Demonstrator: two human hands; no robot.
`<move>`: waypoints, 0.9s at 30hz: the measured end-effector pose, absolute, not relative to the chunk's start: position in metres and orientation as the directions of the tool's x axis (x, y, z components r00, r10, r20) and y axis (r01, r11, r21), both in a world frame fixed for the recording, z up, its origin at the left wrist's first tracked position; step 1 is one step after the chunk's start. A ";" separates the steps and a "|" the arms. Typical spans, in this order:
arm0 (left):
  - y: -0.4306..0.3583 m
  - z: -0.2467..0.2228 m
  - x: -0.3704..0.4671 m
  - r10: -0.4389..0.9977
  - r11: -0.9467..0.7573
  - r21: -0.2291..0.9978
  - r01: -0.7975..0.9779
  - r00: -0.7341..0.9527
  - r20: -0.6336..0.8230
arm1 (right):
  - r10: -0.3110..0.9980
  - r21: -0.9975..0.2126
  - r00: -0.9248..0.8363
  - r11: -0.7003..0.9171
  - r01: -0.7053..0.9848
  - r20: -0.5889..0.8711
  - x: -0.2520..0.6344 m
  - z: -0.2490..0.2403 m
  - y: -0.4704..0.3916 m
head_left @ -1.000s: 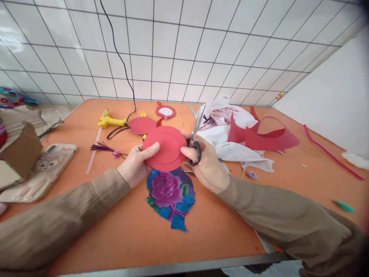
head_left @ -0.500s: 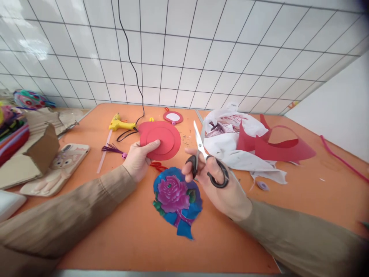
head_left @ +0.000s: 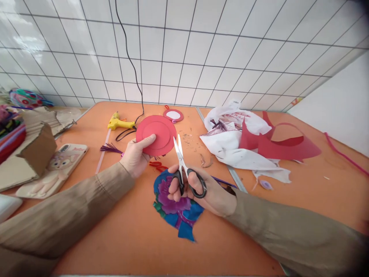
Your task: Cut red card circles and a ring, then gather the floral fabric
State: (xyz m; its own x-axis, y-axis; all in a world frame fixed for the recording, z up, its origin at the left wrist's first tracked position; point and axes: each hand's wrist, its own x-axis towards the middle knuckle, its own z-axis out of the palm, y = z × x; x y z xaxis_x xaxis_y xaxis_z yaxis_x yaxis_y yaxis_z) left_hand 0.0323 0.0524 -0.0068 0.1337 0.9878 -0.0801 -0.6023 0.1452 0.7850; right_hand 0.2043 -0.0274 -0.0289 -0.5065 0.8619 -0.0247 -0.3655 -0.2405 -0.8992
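Note:
My left hand (head_left: 137, 156) pinches a red paper disc (head_left: 170, 134) at its lower left edge, thumb on top. A smaller red circle (head_left: 158, 132) lies on the disc's face. In my right hand (head_left: 206, 190) is a pair of scissors (head_left: 180, 156) with black handles, fingers through the loops. The blades point up, slightly parted, just right of the disc's edge. Beneath the right hand lies a blue fabric piece with a purple rose (head_left: 173, 202), partly hidden by the fingers. Red twisted pieces (head_left: 158, 166) rest between the disc and the fabric.
A yellow glue gun (head_left: 119, 122) with a black cord sits at the back left. Near the wall lies a red-rimmed white oval (head_left: 173, 115). White plastic bag (head_left: 227, 142) and red paper offcuts (head_left: 288, 148) spread at right. Phone (head_left: 59, 165) and cardboard (head_left: 29, 154) lie left.
The scissors in my right hand have moved left, closer to the red disc. The disc has turned in my left hand, and its edge now looks rounder.

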 end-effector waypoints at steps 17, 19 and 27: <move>0.040 0.003 0.027 0.754 0.320 0.916 -0.240 0.650 -0.094 | 0.844 -0.970 -0.535 -0.154 -0.187 -0.030 0.202 -0.024 -0.022; 0.035 0.005 0.028 0.744 0.291 0.927 -0.238 0.665 -0.063 | 0.838 -0.979 -0.544 -0.144 -0.143 -0.044 0.200 -0.024 -0.022; 0.032 0.004 0.028 0.757 0.224 0.942 -0.250 0.654 -0.006 | 0.743 -0.995 -0.668 -0.084 -0.058 -0.024 0.202 -0.022 -0.018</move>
State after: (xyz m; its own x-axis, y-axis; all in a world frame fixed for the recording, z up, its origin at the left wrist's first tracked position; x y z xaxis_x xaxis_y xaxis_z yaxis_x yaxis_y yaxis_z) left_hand 0.0281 0.0321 0.0042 0.6539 0.7566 -0.0063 -0.2496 0.2236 0.9422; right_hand 0.2023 -0.0176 -0.0225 -0.6683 0.7435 -0.0242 -0.0577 -0.0842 -0.9948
